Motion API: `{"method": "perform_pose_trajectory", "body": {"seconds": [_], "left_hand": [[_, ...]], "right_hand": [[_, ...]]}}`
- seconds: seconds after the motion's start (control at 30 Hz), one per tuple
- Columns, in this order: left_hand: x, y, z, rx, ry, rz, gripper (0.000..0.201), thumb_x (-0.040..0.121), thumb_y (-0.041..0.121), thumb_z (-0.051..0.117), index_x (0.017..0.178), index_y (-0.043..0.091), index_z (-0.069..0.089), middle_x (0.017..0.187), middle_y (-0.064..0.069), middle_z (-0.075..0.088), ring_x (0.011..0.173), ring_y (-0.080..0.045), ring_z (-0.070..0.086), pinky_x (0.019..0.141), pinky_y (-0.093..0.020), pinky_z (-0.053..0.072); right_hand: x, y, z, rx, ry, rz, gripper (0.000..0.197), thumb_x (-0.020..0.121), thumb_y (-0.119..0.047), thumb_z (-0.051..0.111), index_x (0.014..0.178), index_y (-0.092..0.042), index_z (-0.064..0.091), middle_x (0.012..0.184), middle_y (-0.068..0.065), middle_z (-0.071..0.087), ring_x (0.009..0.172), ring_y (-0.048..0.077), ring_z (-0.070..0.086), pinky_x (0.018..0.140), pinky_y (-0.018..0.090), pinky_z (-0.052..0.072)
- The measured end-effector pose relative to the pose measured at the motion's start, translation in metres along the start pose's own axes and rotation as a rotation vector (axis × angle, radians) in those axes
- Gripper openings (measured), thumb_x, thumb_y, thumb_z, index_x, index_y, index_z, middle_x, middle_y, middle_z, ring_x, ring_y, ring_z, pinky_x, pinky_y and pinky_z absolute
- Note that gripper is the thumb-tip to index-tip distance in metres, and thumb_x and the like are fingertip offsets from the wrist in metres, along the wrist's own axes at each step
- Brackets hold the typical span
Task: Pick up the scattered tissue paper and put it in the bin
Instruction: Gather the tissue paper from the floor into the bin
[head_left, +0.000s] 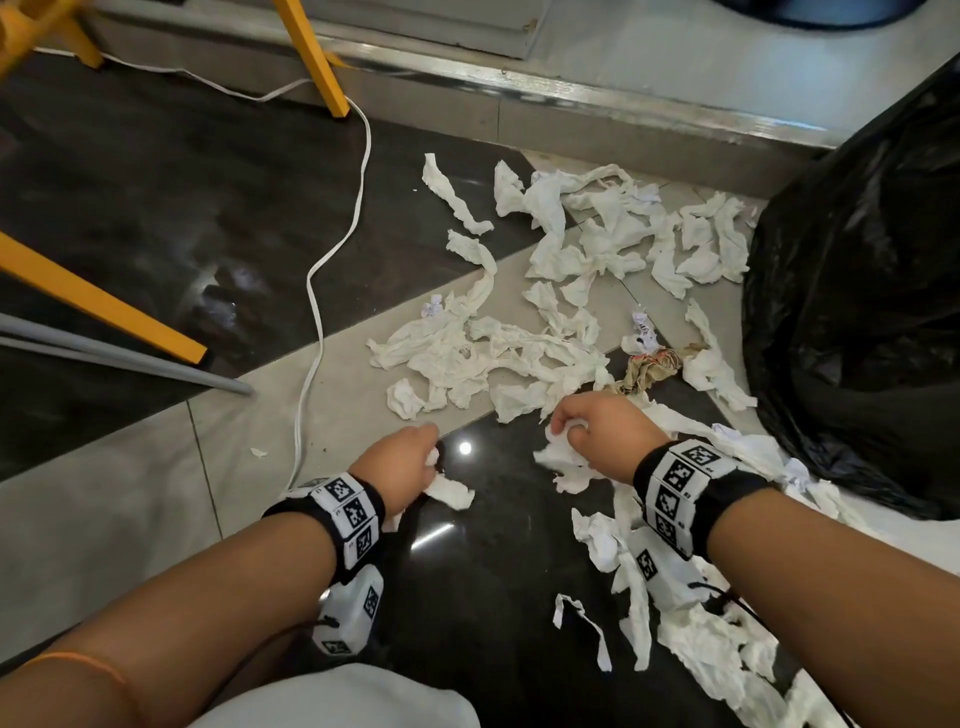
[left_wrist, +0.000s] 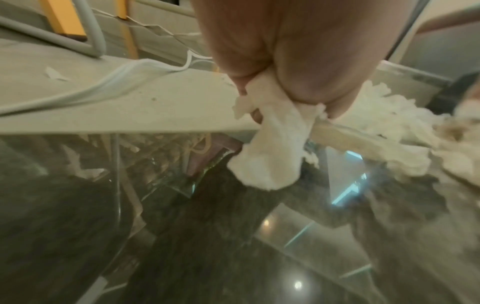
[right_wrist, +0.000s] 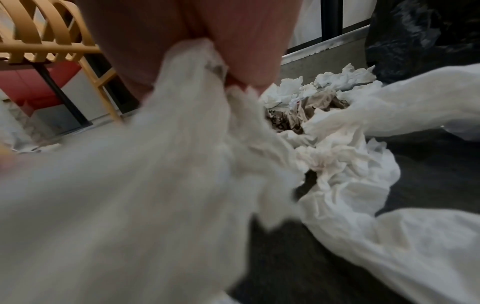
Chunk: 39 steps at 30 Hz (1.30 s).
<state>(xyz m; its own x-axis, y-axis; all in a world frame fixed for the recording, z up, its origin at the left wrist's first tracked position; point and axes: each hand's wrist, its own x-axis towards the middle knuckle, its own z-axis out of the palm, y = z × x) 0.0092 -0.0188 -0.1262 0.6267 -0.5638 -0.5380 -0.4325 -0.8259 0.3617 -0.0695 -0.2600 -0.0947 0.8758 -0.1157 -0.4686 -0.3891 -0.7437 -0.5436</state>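
Crumpled white tissue paper lies scattered over the floor from the middle to the right. My left hand grips a small wad of tissue just above the dark tile; in the left wrist view the wad hangs from my curled fingers. My right hand clutches a larger bunch of tissue, which fills the right wrist view as a blurred white bunch. The bin is a black bag at the right edge.
A white cable snakes across the floor on the left. Yellow chair legs and a grey metal leg stand at the left. A brownish crumpled wrapper lies among the tissue. More tissue strips lie under my right forearm.
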Motion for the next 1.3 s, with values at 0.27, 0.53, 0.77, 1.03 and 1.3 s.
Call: {"method": "perform_pose_trajectory", "body": {"seconds": [0.27,0.53,0.77,1.03,1.3], "left_hand": [[0.019,0.002,-0.029,-0.145,0.280,-0.143,0.093,0.059,0.043,0.084,0.134,0.019,0.034,0.123,-0.011,0.045,0.109,-0.028,0.051,0.095,-0.036,0.043],[0.031,-0.011,-0.021,0.091,0.121,-0.229,0.032,0.092,0.014,0.042,0.123,0.020,0.048,0.126,-0.015,0.040,0.090,-0.031,0.056,0.077,-0.029,0.043],[0.022,-0.013,-0.022,0.006,0.100,-0.221,0.023,0.087,0.014,0.047,0.109,0.021,0.049,0.103,-0.013,0.061,0.087,-0.027,0.057,0.075,-0.031,0.043],[0.014,-0.003,-0.054,-0.460,0.258,-0.320,0.021,0.089,0.001,0.049,0.103,0.007,0.063,0.113,-0.019,0.061,0.101,-0.033,0.053,0.091,-0.038,0.037],[0.016,0.075,-0.150,-0.496,0.141,-0.181,0.045,0.067,0.005,0.049,0.107,0.024,0.054,0.092,-0.020,0.066,0.079,-0.036,0.061,0.071,-0.044,0.050]], "right_hand": [[-0.028,0.007,0.009,-0.587,-0.429,-0.186,0.061,0.064,-0.054,0.075,0.114,-0.026,0.054,0.105,-0.002,0.051,0.095,0.020,0.055,0.068,0.030,0.041],[-0.036,0.015,0.017,-0.521,-0.335,-0.170,0.028,0.081,-0.024,0.059,0.108,-0.018,0.054,0.103,0.005,0.054,0.097,0.028,0.058,0.070,0.029,0.039],[-0.025,-0.012,-0.093,0.375,0.054,-0.018,0.033,0.082,-0.008,0.052,0.099,-0.034,0.061,0.101,-0.011,0.060,0.068,0.020,0.061,0.062,0.030,0.050],[-0.097,0.003,-0.300,1.095,1.049,-0.261,0.016,0.066,-0.011,0.053,0.055,-0.021,0.059,0.069,0.003,0.054,0.062,0.019,0.054,0.061,0.032,0.046],[-0.145,0.109,-0.358,0.387,1.368,0.237,0.046,0.068,-0.012,0.051,0.113,-0.020,0.048,0.122,0.009,0.050,0.102,0.019,0.052,0.093,0.032,0.045]]}}
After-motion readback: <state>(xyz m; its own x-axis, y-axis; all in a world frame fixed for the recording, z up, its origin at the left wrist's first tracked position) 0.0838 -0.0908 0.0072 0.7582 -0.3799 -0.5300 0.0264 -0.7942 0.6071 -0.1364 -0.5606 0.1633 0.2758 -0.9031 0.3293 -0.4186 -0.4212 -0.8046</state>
